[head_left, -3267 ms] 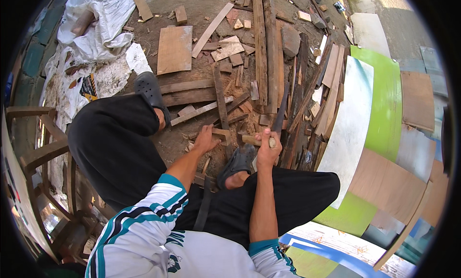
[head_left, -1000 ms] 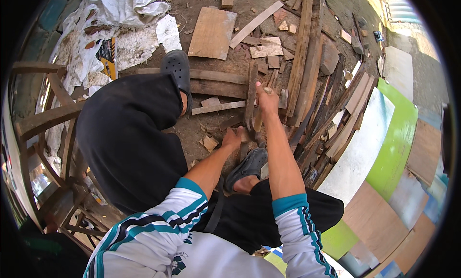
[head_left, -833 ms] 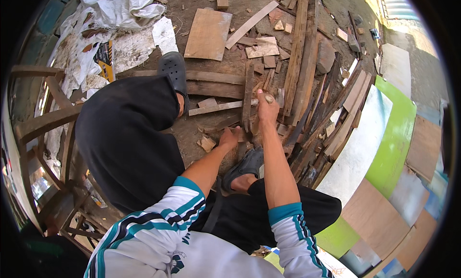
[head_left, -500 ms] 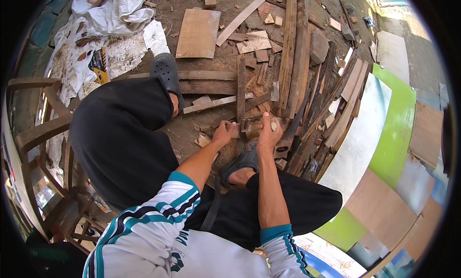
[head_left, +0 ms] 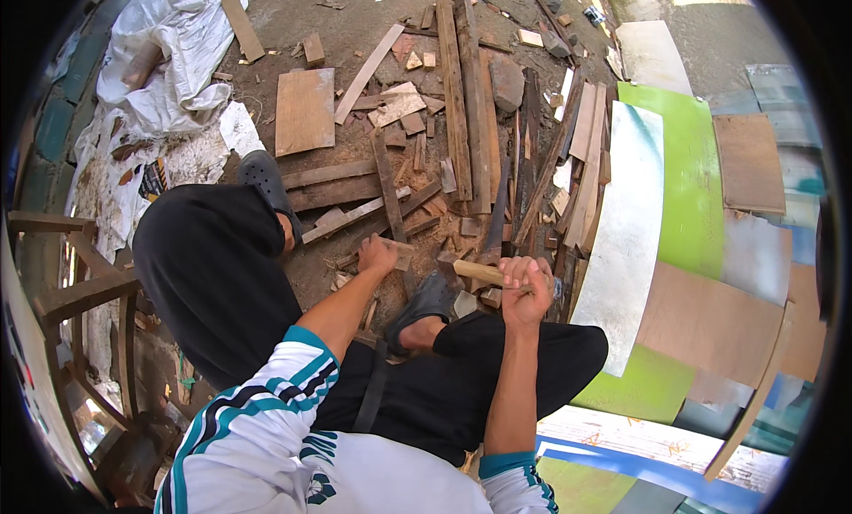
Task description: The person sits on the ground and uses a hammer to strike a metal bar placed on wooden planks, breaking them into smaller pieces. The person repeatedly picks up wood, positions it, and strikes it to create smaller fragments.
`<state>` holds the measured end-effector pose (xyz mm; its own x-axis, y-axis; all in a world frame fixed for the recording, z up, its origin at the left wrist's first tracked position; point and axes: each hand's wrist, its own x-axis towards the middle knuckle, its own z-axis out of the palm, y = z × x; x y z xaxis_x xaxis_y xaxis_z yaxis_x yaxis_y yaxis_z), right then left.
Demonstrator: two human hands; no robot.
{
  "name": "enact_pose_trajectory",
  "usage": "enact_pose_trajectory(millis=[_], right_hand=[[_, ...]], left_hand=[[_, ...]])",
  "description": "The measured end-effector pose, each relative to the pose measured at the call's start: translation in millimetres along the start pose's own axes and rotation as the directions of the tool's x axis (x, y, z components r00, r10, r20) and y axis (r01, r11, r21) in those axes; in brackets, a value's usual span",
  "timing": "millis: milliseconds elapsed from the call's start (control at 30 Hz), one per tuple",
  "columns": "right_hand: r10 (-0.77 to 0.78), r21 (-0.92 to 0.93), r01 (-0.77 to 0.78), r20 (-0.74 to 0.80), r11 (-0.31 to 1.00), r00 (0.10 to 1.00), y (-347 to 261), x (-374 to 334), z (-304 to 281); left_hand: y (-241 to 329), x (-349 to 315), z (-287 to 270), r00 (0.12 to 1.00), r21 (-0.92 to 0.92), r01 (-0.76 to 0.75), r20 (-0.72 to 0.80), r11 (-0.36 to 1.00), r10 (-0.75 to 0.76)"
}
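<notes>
My left hand is closed on a small wood block, beside the lower end of a narrow upright board. To the right, above my bent leg, my right hand wraps round a pale wooden handle. The handle points left toward the block; a dark piece shows by its left end, but whether it is joined I cannot tell. A dark saw blade lies among the scraps just beyond that hand. My grey clog rests between both hands.
Long planks and offcuts cover the ground ahead, with a square board at the left. Painted panels, including a white one and a green one, line the right. A wooden frame and white sacks stand and lie left.
My right hand has moved right, away from the left hand, and the handle has swung so its length shows. The left hand stays at the block. The view has shifted toward the right.
</notes>
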<state>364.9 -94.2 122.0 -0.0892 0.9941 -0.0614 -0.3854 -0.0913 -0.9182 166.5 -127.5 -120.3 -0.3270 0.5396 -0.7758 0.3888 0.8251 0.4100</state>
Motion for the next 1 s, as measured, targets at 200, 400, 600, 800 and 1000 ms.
enact_pose_trajectory(millis=[200,400,600,800,1000], right_hand=[[-0.141,0.329,0.119,0.044,0.937,0.989,-45,-18,-24],[-0.114,0.419,0.075,0.069,0.905,0.991,-32,-15,-22],[-0.011,0.403,-0.03,0.099,0.915,0.995,-14,-2,-11],[0.201,0.248,-0.194,-0.002,0.949,0.98,4,-1,-10],[0.292,0.188,-0.256,-0.197,0.948,0.936,12,-7,-10]], left_hand=[[58,-55,-51,0.912,-0.438,-0.076,0.332,0.896,0.24],[80,-109,-105,0.722,-0.701,0.064,0.524,0.71,0.452],[51,-109,-126,0.701,-0.675,-0.072,0.489,0.734,0.519],[29,-96,-126,0.698,-0.646,0.017,0.555,0.764,0.453],[44,-69,-102,0.825,-0.716,0.118,0.456,0.688,0.333]])
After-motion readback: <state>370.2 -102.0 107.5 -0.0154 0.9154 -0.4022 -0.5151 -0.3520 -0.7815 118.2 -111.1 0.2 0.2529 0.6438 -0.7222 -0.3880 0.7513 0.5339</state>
